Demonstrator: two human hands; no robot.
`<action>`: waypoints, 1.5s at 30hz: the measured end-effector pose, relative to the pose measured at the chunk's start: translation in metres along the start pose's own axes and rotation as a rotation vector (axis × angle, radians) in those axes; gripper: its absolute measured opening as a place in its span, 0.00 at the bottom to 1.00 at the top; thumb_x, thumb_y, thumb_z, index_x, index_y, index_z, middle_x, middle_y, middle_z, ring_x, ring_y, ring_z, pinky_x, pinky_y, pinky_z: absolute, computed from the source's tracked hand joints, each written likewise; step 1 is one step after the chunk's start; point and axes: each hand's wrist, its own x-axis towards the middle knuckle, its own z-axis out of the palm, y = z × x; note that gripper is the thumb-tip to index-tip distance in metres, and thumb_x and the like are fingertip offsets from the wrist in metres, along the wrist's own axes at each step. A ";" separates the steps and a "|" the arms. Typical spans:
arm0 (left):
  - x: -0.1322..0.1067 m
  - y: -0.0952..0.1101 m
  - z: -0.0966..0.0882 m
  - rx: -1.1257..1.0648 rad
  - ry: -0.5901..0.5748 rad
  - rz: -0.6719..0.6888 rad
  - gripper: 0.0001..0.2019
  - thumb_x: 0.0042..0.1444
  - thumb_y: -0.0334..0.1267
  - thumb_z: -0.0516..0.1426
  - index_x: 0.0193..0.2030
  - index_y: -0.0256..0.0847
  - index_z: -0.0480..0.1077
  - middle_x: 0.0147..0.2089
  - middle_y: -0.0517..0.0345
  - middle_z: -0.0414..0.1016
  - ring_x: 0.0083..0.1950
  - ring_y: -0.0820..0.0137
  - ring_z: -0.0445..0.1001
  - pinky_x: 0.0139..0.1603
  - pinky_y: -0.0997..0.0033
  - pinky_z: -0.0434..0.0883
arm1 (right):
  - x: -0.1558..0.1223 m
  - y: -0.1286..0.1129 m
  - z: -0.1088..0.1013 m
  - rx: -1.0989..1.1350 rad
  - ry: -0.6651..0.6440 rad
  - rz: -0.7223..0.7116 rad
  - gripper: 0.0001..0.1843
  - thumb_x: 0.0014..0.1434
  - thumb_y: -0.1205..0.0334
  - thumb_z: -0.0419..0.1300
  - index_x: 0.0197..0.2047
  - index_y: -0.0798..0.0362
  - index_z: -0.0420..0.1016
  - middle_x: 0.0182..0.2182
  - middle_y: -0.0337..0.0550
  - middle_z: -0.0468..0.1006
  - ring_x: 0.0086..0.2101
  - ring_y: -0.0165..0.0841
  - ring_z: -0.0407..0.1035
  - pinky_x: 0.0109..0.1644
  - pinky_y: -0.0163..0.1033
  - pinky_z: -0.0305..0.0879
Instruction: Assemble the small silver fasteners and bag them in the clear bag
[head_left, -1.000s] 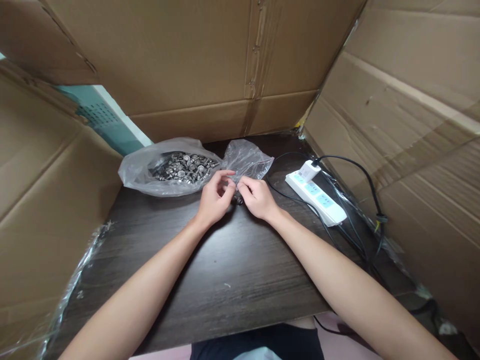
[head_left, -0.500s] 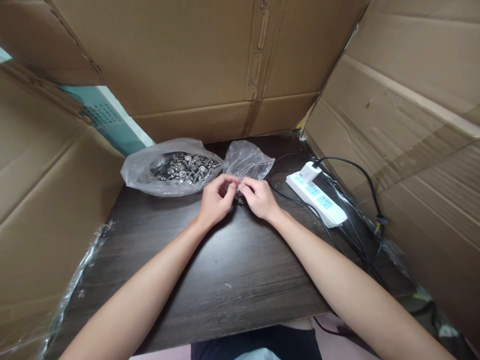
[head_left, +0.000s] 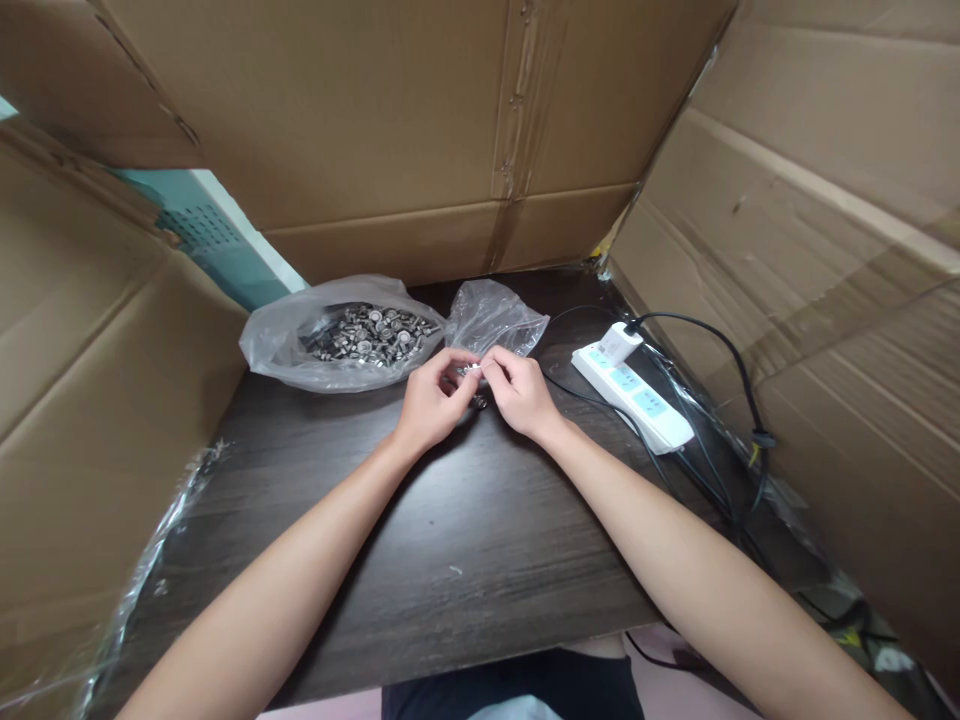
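Observation:
My left hand (head_left: 433, 402) and my right hand (head_left: 519, 396) meet over the middle of the dark table. Thumb and fingers of both are closed around a small shiny metal part (head_left: 471, 369); its exact kind is mostly hidden by the fingertips. Just below them, another small metal piece (head_left: 481, 402) shows, partly covered by my left hand. To the left lies an open plastic bag (head_left: 277, 345) filled with small metal fittings (head_left: 375, 338), some with round flat heads. Behind my fingers rests a clear plastic bag (head_left: 495, 310), its contents hard to make out.
A white power strip (head_left: 664, 430) with a plugged-in white adapter (head_left: 619, 343) lies to the right. Black cables (head_left: 739, 360) run around it and along the right edge. Cardboard walls (head_left: 375, 120) enclose the dark wood-grain table (head_left: 420, 560) at the back and both sides.
The fingers have shifted slightly, and the shiny metal part shows more between the fingertips. My left fingers cover more of the piece below. Bags and power strip stay in place.

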 end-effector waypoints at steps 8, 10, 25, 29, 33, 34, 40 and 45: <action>0.000 -0.001 -0.002 -0.016 -0.016 0.003 0.10 0.62 0.39 0.59 0.45 0.37 0.76 0.37 0.55 0.79 0.31 0.73 0.73 0.31 0.75 0.68 | 0.001 0.002 -0.002 0.072 -0.064 0.010 0.18 0.66 0.54 0.52 0.26 0.52 0.63 0.23 0.36 0.65 0.27 0.30 0.59 0.35 0.38 0.55; 0.000 -0.001 -0.002 -0.025 -0.022 -0.005 0.10 0.63 0.40 0.58 0.46 0.37 0.76 0.39 0.55 0.79 0.32 0.72 0.73 0.32 0.74 0.69 | 0.001 0.001 -0.001 0.078 -0.057 0.013 0.17 0.66 0.54 0.52 0.27 0.52 0.64 0.23 0.36 0.65 0.27 0.30 0.59 0.35 0.38 0.55; 0.000 -0.001 0.000 0.019 -0.086 0.008 0.18 0.58 0.34 0.58 0.56 0.39 0.70 0.42 0.54 0.77 0.30 0.73 0.72 0.29 0.76 0.68 | 0.002 0.000 0.001 0.133 -0.009 0.053 0.15 0.66 0.54 0.52 0.29 0.51 0.64 0.25 0.37 0.67 0.29 0.31 0.61 0.36 0.38 0.57; 0.000 -0.001 -0.001 -0.013 -0.072 0.002 0.18 0.60 0.36 0.58 0.57 0.39 0.69 0.45 0.53 0.76 0.31 0.73 0.73 0.31 0.74 0.70 | 0.002 -0.001 0.002 0.132 -0.011 0.046 0.14 0.65 0.54 0.53 0.29 0.51 0.64 0.24 0.36 0.66 0.28 0.30 0.60 0.35 0.37 0.56; 0.000 -0.001 0.000 -0.015 -0.032 -0.022 0.15 0.65 0.40 0.56 0.56 0.38 0.70 0.44 0.53 0.75 0.32 0.73 0.73 0.33 0.72 0.71 | 0.001 -0.001 0.002 0.123 -0.025 0.033 0.15 0.66 0.54 0.53 0.29 0.51 0.64 0.24 0.36 0.66 0.28 0.30 0.59 0.36 0.37 0.56; 0.000 -0.001 0.000 -0.008 -0.032 -0.018 0.15 0.65 0.40 0.56 0.55 0.38 0.70 0.43 0.53 0.75 0.32 0.73 0.72 0.33 0.73 0.70 | 0.001 -0.001 0.002 0.121 -0.026 0.034 0.15 0.66 0.54 0.53 0.29 0.51 0.64 0.24 0.36 0.66 0.28 0.30 0.59 0.36 0.37 0.56; 0.000 0.000 -0.001 -0.008 -0.068 -0.002 0.20 0.56 0.33 0.59 0.57 0.39 0.69 0.46 0.53 0.76 0.30 0.75 0.71 0.30 0.76 0.68 | 0.001 -0.001 0.002 0.114 -0.026 0.025 0.15 0.66 0.54 0.52 0.29 0.51 0.64 0.25 0.37 0.67 0.28 0.31 0.60 0.36 0.37 0.57; 0.001 -0.004 -0.003 -0.092 -0.069 -0.026 0.17 0.60 0.33 0.55 0.55 0.40 0.70 0.44 0.54 0.75 0.31 0.74 0.73 0.34 0.73 0.71 | 0.000 -0.001 0.002 0.100 -0.031 0.029 0.15 0.66 0.54 0.52 0.29 0.51 0.63 0.24 0.36 0.66 0.27 0.30 0.59 0.35 0.37 0.55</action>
